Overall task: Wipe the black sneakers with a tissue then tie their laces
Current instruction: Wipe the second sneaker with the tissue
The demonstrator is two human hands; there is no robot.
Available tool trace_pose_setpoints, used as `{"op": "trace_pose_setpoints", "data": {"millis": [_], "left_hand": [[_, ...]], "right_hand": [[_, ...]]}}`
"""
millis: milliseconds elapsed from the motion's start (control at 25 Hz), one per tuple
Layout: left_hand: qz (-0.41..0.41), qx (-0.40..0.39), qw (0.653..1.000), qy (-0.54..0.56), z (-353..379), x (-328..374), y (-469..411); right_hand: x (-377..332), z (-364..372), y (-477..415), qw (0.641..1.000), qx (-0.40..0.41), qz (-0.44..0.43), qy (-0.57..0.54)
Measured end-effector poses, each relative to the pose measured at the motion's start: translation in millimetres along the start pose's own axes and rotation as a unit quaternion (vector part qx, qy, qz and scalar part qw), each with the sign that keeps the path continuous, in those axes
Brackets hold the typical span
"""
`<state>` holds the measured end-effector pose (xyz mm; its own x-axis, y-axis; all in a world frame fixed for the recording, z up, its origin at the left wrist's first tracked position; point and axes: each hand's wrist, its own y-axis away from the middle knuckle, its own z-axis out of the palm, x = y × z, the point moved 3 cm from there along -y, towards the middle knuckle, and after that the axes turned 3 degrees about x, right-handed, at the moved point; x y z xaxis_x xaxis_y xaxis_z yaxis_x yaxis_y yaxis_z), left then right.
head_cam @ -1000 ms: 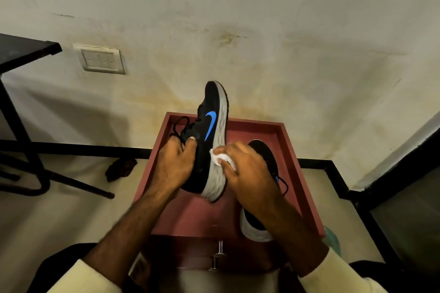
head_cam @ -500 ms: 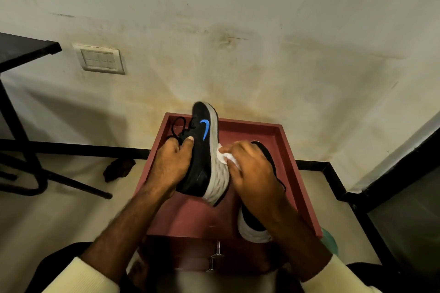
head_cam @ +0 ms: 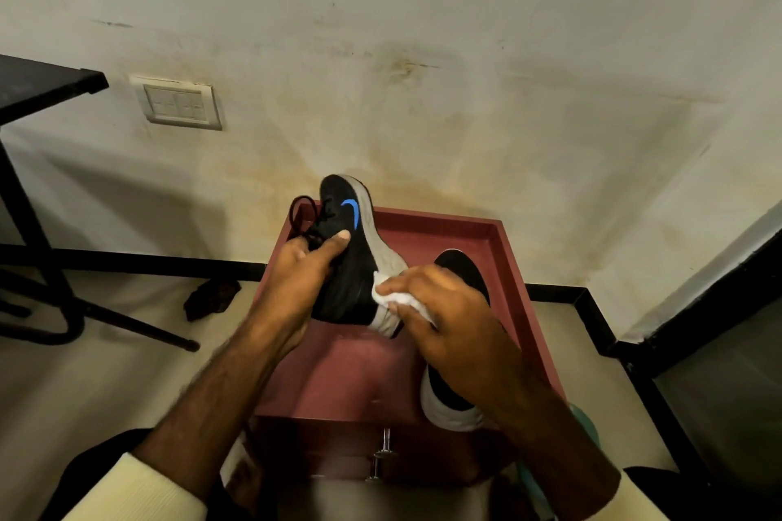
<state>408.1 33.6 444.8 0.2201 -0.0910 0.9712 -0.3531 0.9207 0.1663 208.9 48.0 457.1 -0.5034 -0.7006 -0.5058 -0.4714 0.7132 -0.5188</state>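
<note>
Head view: left hand clamps the light, squashy sneaker by its laced upper, right hand pinches the flimsy tissue against its sole. I'd keep gripping there.

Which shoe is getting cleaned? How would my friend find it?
Look at the red tray by the wall. Two black sneakers are there. It's the held-up sneaker with the blue swoosh, gripped by the left hand, tissue pressed against its grey sole; the other sneaker lies flat.
</note>
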Motion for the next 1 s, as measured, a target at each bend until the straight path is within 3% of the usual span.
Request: {"op": "trace_pose_setpoints", "data": {"millis": [40,120,280,480,680,800,1000], "left_hand": [[0.009,-0.064,0.997,0.041,4,6,3],[0.053,-0.160,0.986,0.018,8,12,12],[0.118,-0.215,0.965,-0.096,19,4,22],[0.160,-0.098,0.981,-0.049,21,12,17],[0.069,0.033,0.991,0.112,14,13,6],[-0.004,0.059,0.977,0.204,17,12,13],[-0.035,0.067,0.945,0.317,8,14,9]], "right_hand": [[1,-7,-3,0.999,0.047,0.007,0.013],[5,-19,-9,0.994,0.104,0.024,0.021],[8,-22,-11,0.992,0.115,0.047,0.026],[3,-23,-12,0.994,0.103,0.030,0.030],[-14,-4,2,0.981,0.081,-0.043,0.170],[-20,-4,2,0.964,0.112,-0.090,0.225],[-16,5,8,0.965,0.089,-0.109,0.223]]}}
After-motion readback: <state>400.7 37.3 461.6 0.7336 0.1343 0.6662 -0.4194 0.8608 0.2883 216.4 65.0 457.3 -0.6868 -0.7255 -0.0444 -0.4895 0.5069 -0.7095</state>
